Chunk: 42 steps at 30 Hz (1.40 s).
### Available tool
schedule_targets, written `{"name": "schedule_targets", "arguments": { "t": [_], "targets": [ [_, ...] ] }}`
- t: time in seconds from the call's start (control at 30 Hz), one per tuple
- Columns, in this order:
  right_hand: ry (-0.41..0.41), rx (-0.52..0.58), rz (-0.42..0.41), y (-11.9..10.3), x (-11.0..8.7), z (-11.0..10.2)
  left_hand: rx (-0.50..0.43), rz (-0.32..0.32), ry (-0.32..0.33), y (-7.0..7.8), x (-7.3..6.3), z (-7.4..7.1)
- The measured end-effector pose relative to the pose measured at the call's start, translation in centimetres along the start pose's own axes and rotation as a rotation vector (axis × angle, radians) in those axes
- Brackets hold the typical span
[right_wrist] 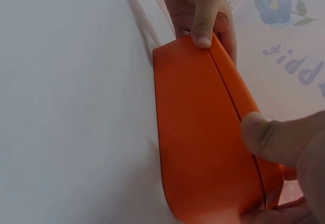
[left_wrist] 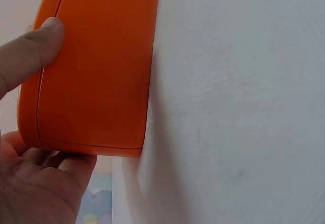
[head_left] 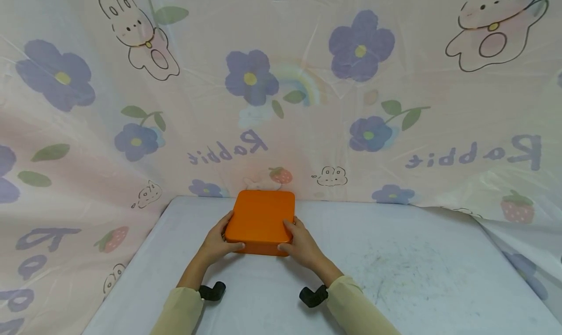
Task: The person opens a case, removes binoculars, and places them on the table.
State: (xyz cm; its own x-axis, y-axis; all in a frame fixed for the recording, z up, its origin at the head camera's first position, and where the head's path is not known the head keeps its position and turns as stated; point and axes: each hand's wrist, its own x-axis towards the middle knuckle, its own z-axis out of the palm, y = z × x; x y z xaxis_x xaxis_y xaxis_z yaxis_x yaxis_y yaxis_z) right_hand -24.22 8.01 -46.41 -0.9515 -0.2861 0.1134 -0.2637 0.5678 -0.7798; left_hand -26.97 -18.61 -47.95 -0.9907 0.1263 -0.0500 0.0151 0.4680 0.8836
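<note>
An orange box [head_left: 262, 217] with rounded corners stands at the far middle of the white table. A thin seam below its top edge shows on the side of the box [left_wrist: 101, 76] in the left wrist view. My left hand [head_left: 215, 244] grips its left side, thumb on the front face. On the right, my right hand [head_left: 305, 246] holds the box with its thumb on the front face and a finger over the top edge. Both thumbs press near the seam in the right wrist view. The inside of the box is hidden.
The white table [head_left: 412, 276] has grey smudges on its right part. A printed curtain [head_left: 298, 145] with flowers and rabbits hangs right behind the box and along the left side. Black curved pieces [head_left: 313, 296] sit at both wrists.
</note>
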Motion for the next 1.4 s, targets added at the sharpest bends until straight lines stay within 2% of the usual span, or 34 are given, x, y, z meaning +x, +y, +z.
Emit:
{"name": "schedule_targets", "arguments": {
  "t": [0.4, 0.7, 0.87, 1.23, 1.4],
  "targets": [
    [0.02, 0.005, 0.015, -0.13, 0.06, -0.02, 0.023, 0.004, 0.004, -0.18, 0.06, 0.1],
    [0.019, -0.002, -0.006, -0.22, -0.04, -0.14, 0.056, 0.006, 0.007, -0.19, 0.1, 0.06],
    [0.047, 0.008, -0.022, -0.33, -0.02, -0.22, 0.069, 0.008, 0.008, -0.22, 0.1, 0.07],
    [0.052, 0.073, -0.001, -0.12, 0.01, -0.12, 0.043, 0.006, -0.005, -0.33, 0.16, -0.25],
    [0.059, 0.064, -0.004, -0.28, 0.05, -0.35, 0.046, 0.01, 0.006, -0.02, 0.04, -0.29]
  ]
}}
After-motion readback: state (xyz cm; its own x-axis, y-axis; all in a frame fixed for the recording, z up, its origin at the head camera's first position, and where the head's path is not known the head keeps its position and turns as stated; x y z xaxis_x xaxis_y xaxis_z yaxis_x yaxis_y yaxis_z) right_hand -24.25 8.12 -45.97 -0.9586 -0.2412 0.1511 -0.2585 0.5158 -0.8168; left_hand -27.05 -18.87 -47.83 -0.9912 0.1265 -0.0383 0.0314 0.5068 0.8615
